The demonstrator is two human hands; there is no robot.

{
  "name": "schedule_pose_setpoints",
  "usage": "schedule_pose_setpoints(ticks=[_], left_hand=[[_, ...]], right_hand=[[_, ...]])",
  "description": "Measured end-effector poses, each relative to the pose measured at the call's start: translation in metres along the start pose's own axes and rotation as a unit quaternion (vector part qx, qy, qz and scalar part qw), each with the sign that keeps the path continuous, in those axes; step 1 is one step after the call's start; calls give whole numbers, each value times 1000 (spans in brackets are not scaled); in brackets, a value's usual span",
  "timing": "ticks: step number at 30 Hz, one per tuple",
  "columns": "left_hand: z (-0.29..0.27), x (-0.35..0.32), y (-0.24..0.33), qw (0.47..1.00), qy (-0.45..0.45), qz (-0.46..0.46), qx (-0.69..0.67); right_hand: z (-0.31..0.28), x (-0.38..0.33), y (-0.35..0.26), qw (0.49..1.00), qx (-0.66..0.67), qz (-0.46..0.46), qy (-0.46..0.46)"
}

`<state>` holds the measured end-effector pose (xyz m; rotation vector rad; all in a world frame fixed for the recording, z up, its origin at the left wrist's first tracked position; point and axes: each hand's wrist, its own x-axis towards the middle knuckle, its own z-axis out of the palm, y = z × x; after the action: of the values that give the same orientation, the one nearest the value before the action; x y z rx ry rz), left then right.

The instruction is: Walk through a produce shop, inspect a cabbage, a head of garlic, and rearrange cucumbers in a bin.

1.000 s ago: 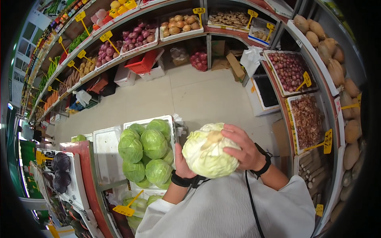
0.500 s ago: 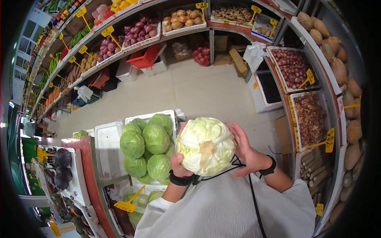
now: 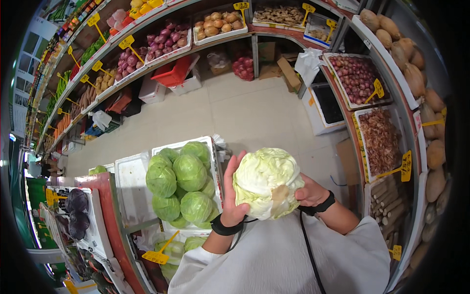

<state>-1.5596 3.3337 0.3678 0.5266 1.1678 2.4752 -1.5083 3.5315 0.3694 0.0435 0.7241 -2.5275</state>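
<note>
the pale green cabbage (image 3: pixel 268 182) is lifted clear of the display, held up in front of the chest between both hands with its cut stem end turned toward the camera, a position that lets the underside be seen. the left hand (image 3: pixel 232 196) lies spread along its left side, fingers stretched upward and palm pressed to the leaves. the right hand (image 3: pixel 308 193) cups the lower right side from behind, fingers mostly hidden by the head. just left of it, a white foam crate (image 3: pixel 183 147) holds about 7 darker green cabbages (image 3: pixel 188 171), packed touching one another. purple cabbages (image 3: pixel 76 210) sit well apart at the far left edge of the stand.
</note>
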Motion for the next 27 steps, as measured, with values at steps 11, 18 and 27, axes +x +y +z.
schedule_pose_setpoints(ticks=[11,18,27], left_hand=[[-5,-8,-4,987,35,-153,-42],[0,-6,-8,963,-35,-200,-177],[-3,-20,-10,967,45,-162,-193]], right_hand=[[4,-5,-16,903,-355,-211,122],[34,-5,-18,780,-561,-225,163],[43,-11,-29,717,-663,-218,-2]])
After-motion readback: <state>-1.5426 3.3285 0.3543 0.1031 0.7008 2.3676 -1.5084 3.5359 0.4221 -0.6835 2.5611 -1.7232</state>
